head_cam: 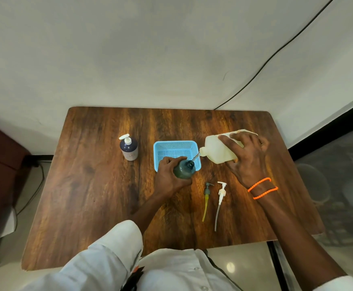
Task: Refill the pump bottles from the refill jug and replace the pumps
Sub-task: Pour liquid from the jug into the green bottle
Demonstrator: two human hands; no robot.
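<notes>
Glossy wood-grain table (100,185), translucent plastic refill jug (217,151), perforated blue plastic basket (171,151).

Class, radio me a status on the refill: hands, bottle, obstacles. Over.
Left hand grips green bottle; right hand tilts refill jug, pouring into it. Two pumps lie on table. Basket close behind bottle.

Soft, even indoor light, fairly bright, and the picture is sharp at centre. A warm glare patch shines on the wooden table (100,185), another glints off the floor (230,266). Shadows are faint; wide-angle bending curves the table's edges.
</notes>
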